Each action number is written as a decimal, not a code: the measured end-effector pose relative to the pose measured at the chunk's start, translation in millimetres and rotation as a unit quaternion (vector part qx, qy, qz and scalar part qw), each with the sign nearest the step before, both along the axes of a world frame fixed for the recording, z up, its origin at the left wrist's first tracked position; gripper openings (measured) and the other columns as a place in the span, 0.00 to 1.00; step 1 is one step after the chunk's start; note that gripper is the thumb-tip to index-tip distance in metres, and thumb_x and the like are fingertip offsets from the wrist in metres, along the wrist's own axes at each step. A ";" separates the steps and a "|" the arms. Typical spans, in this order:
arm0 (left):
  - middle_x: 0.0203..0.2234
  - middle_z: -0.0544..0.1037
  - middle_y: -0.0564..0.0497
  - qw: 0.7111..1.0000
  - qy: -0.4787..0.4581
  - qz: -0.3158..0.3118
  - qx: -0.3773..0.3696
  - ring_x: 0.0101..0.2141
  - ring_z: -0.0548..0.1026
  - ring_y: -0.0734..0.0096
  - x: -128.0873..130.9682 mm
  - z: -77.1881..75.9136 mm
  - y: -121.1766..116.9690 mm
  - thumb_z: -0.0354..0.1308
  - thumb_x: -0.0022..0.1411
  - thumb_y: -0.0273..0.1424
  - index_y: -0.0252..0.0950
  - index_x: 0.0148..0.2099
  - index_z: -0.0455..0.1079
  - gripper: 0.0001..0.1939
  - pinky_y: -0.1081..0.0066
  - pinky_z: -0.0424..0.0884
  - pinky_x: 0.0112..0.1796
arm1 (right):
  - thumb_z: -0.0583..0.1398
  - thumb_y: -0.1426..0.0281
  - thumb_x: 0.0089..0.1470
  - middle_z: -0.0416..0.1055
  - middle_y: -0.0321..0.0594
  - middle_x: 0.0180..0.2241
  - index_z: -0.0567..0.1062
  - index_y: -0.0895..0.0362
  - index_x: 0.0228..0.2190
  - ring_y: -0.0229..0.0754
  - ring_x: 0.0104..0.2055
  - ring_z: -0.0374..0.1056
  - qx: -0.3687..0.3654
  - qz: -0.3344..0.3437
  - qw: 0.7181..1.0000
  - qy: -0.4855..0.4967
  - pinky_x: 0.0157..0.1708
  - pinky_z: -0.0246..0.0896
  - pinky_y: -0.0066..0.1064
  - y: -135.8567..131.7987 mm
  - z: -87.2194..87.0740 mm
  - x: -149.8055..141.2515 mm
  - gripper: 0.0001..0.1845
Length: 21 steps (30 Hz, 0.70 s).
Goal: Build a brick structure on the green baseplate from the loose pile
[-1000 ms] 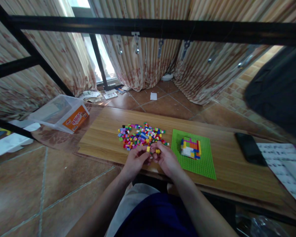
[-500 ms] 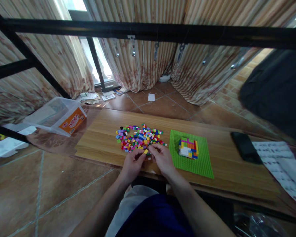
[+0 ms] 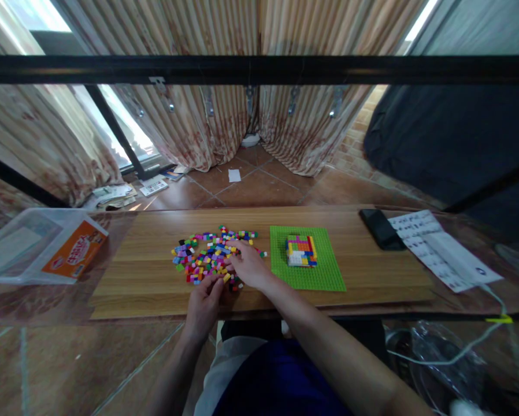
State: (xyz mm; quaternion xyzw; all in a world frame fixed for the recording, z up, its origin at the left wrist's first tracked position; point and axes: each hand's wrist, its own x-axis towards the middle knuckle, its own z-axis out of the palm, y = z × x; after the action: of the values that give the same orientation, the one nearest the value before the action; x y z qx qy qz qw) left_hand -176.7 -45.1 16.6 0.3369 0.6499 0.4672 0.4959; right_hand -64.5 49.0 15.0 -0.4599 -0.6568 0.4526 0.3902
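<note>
Low at the near edge of the brick pile, my left hand (image 3: pixel 204 301) is closed in a pinch, with a small yellow toy brick (image 3: pixel 227 278) at its fingertips. My right hand (image 3: pixel 249 267) reaches over the pile of loose coloured bricks (image 3: pixel 203 252), fingers stretched out and touching bricks there; its fingertips partly hide what lies under them. To the right, a green baseplate (image 3: pixel 333 274) lies flat on the wooden board. On it stands a low block build (image 3: pixel 301 252) of white, yellow, red, blue, orange and pink bricks.
A clear plastic bin (image 3: pixel 75 248) with an orange label stands at the left. A black phone (image 3: pixel 381 230) and printed paper sheets (image 3: pixel 444 248) lie at the right. A black metal bar (image 3: pixel 259 70) crosses above the board, with curtains behind.
My hands have parted: the right one has moved forward over the pile, while the left stays near its front edge with the yellow brick. The whole view has turned to the right.
</note>
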 end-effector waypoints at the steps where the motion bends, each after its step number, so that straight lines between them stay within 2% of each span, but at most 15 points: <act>1: 0.22 0.72 0.54 1.000 0.002 -0.006 0.003 0.23 0.69 0.74 0.9 1.1 0.7 0.63 0.49 0.46 0.32 0.39 0.72 0.23 0.75 0.66 0.24 | 0.54 0.79 0.52 0.72 0.42 0.47 0.75 0.53 0.46 0.36 0.30 0.73 -0.011 0.003 1.000 0.012 0.30 0.72 0.31 -2.1 1.1 3.1 0.22; 4: 0.20 0.71 0.56 1.000 -0.002 -0.023 0.009 0.21 0.68 0.75 6.2 6.0 3.6 0.62 0.50 0.46 0.33 0.38 0.71 0.21 0.74 0.67 0.23 | 0.51 0.80 0.54 0.70 0.42 0.50 0.75 0.52 0.46 0.35 0.31 0.73 -0.014 0.015 0.999 0.026 0.31 0.71 0.30 -13.0 8.7 17.8 0.22; 9: 0.18 0.70 0.56 0.999 -0.024 -0.043 0.008 0.19 0.67 0.75 22.2 13.1 11.2 0.62 0.49 0.47 0.34 0.35 0.71 0.21 0.75 0.66 0.21 | 0.58 0.75 0.56 0.75 0.40 0.37 0.78 0.54 0.39 0.40 0.37 0.71 0.051 0.030 0.998 -0.028 0.38 0.67 0.32 -45.3 19.1 52.4 0.12; 16: 0.18 0.70 0.56 0.989 -0.055 -0.136 -0.010 0.18 0.67 0.77 69.6 20.4 18.9 0.60 0.52 0.45 0.34 0.30 0.68 0.18 0.76 0.65 0.21 | 0.60 0.76 0.54 0.73 0.38 0.34 0.79 0.52 0.36 0.39 0.36 0.70 0.065 -0.043 0.997 -0.027 0.37 0.64 0.29 -74.8 6.9 102.4 0.10; 21: 0.20 0.70 0.55 0.980 -0.051 -0.193 -0.006 0.20 0.68 0.76 104.6 17.5 22.0 0.55 0.56 0.44 0.34 0.31 0.68 0.16 0.76 0.64 0.21 | 0.60 0.69 0.56 0.75 0.38 0.32 0.79 0.53 0.33 0.40 0.35 0.71 0.051 -0.107 0.992 -0.037 0.35 0.65 0.31 -81.6 0.7 144.6 0.06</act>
State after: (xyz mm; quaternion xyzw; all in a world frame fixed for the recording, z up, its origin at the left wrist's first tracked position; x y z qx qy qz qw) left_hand -72.1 -23.0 34.2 0.4285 0.5493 0.3756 0.6112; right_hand 80.1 -32.6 15.7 -0.5232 -0.6402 0.3572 0.4345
